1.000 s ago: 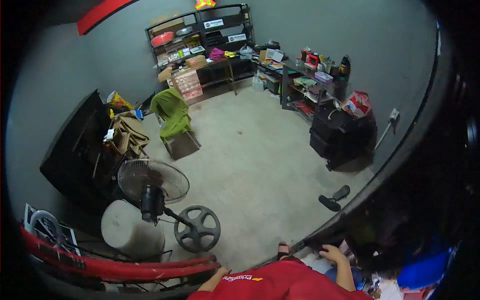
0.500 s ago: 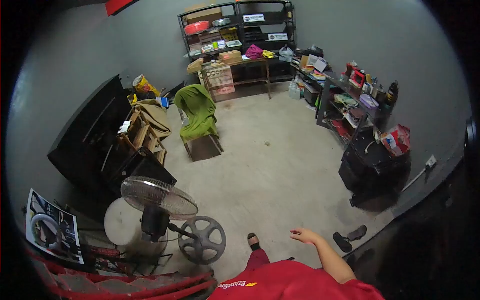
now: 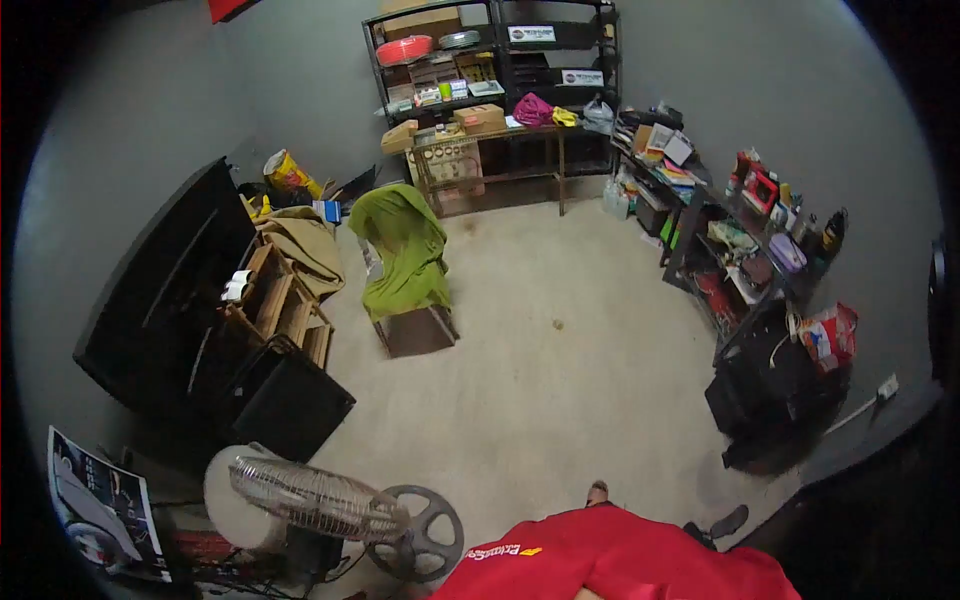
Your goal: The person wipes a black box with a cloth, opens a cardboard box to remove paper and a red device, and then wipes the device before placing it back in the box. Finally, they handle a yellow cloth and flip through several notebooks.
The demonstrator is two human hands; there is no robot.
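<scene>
Neither my left hand nor my right hand can be made out. A sliver of skin shows at the bottom edge below my red shirt [image 3: 600, 550], too little to tell which arm or hand it belongs to. The tip of one foot [image 3: 597, 492] pokes out past the shirt onto the grey floor [image 3: 530, 400]. At the lower left stands a fan [image 3: 315, 500] with a round spoked base [image 3: 425, 540]. A chair draped in green cloth [image 3: 405, 250] stands further ahead, left of the middle.
Black shelves [image 3: 555, 60] and a table [image 3: 490, 130] line the back wall. Along the right are a cluttered rack [image 3: 715, 245], a black box [image 3: 770, 385] and dark footwear [image 3: 730, 521]. A wooden rack [image 3: 280, 300] and a large black panel [image 3: 170, 300] stand left.
My right hand, stretched out over the floor before, has gone from view. The room has shifted in the frame; the chair and right rack look nearer, and the fan sits lower.
</scene>
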